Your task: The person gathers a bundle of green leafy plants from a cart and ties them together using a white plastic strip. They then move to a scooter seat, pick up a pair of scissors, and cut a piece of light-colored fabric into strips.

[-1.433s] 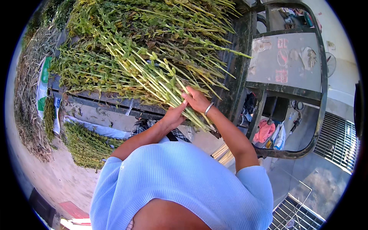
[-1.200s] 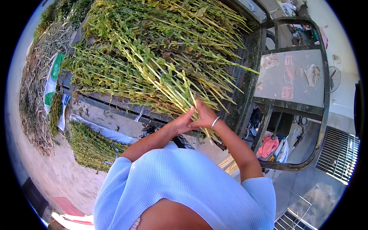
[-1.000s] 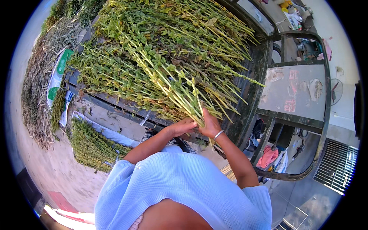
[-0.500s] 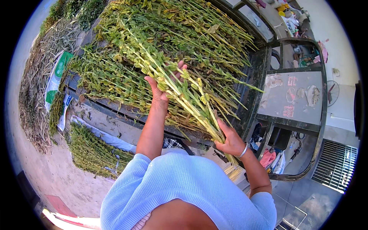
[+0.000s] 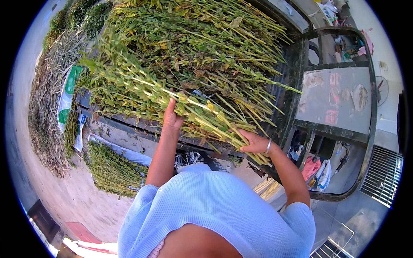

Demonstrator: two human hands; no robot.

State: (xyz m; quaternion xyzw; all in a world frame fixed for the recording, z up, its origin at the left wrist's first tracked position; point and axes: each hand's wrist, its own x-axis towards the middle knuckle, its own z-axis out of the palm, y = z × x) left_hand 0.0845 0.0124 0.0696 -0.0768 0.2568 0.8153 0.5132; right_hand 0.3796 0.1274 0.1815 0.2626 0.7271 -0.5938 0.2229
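Note:
A bundle of green-yellow sesame stalks [image 5: 211,115], studded with pods, slants between my hands just over the near part of the pile. My left hand [image 5: 173,117] supports it around mid-length, thumb on the near side and fingers mostly hidden beneath the stems. Toward the bare cut ends, my right hand [image 5: 254,143], with a silver bangle at the wrist, is closed around the stalks. The leafy tips reach out to the far left, slightly blurred. Below lies a broad layer of similar stalks [image 5: 215,51] on a dark vehicle bed, cut ends pointing right.
A dark metal frame [image 5: 365,142] with a grey panel [image 5: 335,96] borders the bed on the right. Another stalk heap [image 5: 114,170] lies on the ground at near left, by a green-and-white sack [image 5: 68,96]. Dry stalks [image 5: 49,116] cover the ground farther left. A fan [image 5: 382,89] stands beyond the frame.
The bundle has come down closer to the pile and its leafy tips have swung left. My left hand's fingers have gone from spread to mostly hidden under the stems. The view has shifted slightly.

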